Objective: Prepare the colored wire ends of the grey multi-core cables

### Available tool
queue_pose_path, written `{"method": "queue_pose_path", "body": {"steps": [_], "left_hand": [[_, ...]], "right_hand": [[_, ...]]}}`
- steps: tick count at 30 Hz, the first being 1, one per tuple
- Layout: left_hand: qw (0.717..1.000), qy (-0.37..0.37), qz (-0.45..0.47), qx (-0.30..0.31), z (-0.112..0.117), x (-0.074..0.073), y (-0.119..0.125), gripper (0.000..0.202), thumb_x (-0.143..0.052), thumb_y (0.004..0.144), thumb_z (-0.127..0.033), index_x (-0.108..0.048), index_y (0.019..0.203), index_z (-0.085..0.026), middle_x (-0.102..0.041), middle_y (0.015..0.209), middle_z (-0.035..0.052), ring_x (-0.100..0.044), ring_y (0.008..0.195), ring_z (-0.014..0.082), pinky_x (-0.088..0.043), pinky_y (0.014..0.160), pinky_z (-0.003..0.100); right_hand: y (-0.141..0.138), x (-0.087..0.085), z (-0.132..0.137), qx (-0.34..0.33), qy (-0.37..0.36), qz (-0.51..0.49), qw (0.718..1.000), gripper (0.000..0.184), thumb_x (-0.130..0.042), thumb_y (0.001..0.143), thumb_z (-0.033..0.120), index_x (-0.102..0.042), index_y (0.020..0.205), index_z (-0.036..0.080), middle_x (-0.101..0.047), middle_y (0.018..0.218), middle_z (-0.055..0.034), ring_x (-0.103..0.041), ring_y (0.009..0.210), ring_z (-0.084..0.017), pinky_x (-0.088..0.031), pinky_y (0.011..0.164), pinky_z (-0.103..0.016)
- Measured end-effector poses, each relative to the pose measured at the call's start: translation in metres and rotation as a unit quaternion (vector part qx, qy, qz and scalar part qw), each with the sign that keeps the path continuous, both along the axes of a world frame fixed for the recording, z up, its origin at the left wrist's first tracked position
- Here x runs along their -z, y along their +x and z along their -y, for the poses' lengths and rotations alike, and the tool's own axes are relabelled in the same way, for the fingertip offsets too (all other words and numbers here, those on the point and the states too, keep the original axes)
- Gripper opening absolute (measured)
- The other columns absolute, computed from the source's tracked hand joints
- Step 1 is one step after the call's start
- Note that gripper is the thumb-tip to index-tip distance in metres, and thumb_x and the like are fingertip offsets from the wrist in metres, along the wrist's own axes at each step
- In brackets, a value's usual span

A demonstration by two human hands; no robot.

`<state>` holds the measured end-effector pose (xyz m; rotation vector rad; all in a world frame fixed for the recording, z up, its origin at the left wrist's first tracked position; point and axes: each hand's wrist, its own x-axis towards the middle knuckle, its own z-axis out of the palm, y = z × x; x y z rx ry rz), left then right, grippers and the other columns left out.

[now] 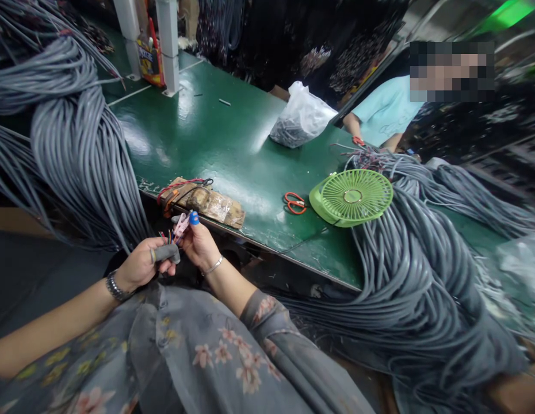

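My left hand [142, 261], with a grey cover on one finger and a watch at the wrist, is closed on thin coloured wires [164, 234]. My right hand [202, 246], wearing a blue thumb cover, pinches a small pale-pink clip-like tool [181, 225] close beside those wires. Both hands meet just off the near edge of the green table [250, 167]. Just beyond them lies a tape-wrapped block [216, 207] with red and black leads. Fingers partly hide the wire ends and the tool's tip.
Grey cable bundles [77, 132] hang at the left, and more cables [405, 259] drape over the right side. A green fan [351, 196] stands beside orange-handled scissors [295, 203]. Farther back are a plastic bag [300, 118], a white post [167, 46] and a person in a light-blue shirt [386, 112].
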<state>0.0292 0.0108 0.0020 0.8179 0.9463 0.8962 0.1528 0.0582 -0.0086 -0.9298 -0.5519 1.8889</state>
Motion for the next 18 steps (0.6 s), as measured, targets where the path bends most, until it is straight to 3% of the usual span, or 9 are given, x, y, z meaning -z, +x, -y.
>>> {"method": "queue_pose_path", "body": {"steps": [6,12,18], "left_hand": [[0.999,0.031,-0.020,-0.006,0.008,0.001,-0.005,0.052,-0.084,0.048,-0.064,-0.064,0.053,-0.016,-0.049,0.035,-0.0001,-0.056,0.040,0.0149,-0.041,0.047,0.022],[0.998,0.054,-0.027,-0.032,0.013,0.003,-0.006,0.039,-0.081,0.055,-0.054,-0.065,0.054,-0.017,-0.053,0.037,0.0003,-0.058,0.043,0.0147,-0.044,0.050,0.022],[0.998,0.029,-0.005,-0.052,0.008,0.000,-0.001,0.039,-0.081,0.055,-0.051,-0.062,0.050,-0.017,-0.050,0.036,-0.0004,-0.058,0.042,0.0153,-0.044,0.050,0.023]], "right_hand": [[0.006,-0.001,0.000,-0.040,-0.039,-0.014,0.998,0.056,-0.047,0.094,0.066,-0.064,0.079,0.015,-0.065,0.069,-0.0023,-0.057,0.057,-0.011,-0.048,0.054,-0.022],[0.009,-0.002,0.001,-0.017,0.012,-0.001,1.000,0.034,-0.067,0.089,0.048,-0.065,0.079,0.015,-0.061,0.063,0.0018,-0.054,0.055,-0.008,-0.048,0.052,-0.018],[0.007,-0.009,0.002,-0.013,0.010,0.015,1.000,0.037,-0.068,0.088,0.052,-0.068,0.083,0.015,-0.063,0.067,0.0004,-0.053,0.055,-0.008,-0.047,0.050,-0.018]]}}
